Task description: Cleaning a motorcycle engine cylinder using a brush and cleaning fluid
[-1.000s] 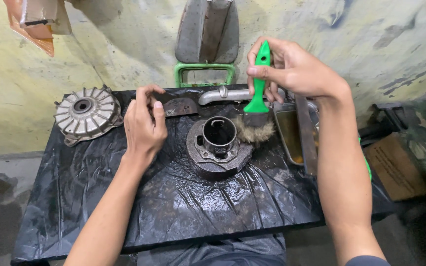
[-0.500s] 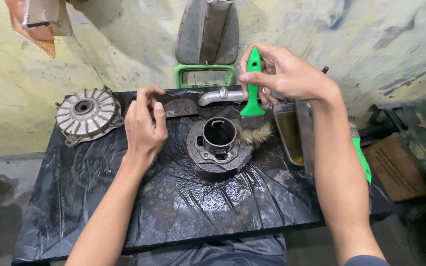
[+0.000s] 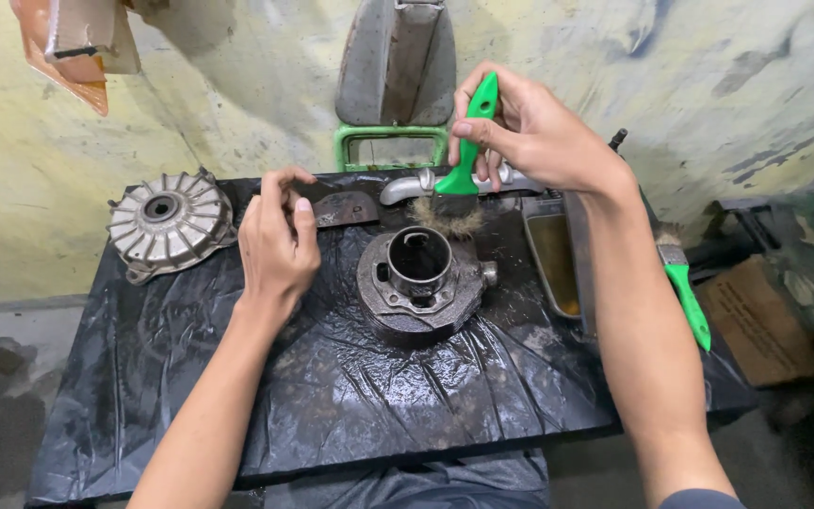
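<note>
My right hand (image 3: 531, 132) grips a green-handled paintbrush (image 3: 463, 155) upright, its bristles just above the far rim of a dark metal engine cylinder (image 3: 419, 283) that stands in the middle of a table covered with wet black plastic (image 3: 350, 396). My left hand (image 3: 277, 245) hovers left of the cylinder with its fingers loosely curled and nothing visible in it, close to a small dark metal plate (image 3: 346, 209).
A finned round metal cover (image 3: 170, 221) lies at the table's far left. A curved grey pipe (image 3: 407, 186) lies behind the cylinder. A tray of yellowish liquid (image 3: 556, 259) sits on the right, with a second green brush (image 3: 685, 292) beyond it. A cardboard box (image 3: 765, 320) stands on the floor at right.
My right hand has moved the brush left and farther back, from the cylinder's right side to behind its rim. My left hand has stayed where it was.
</note>
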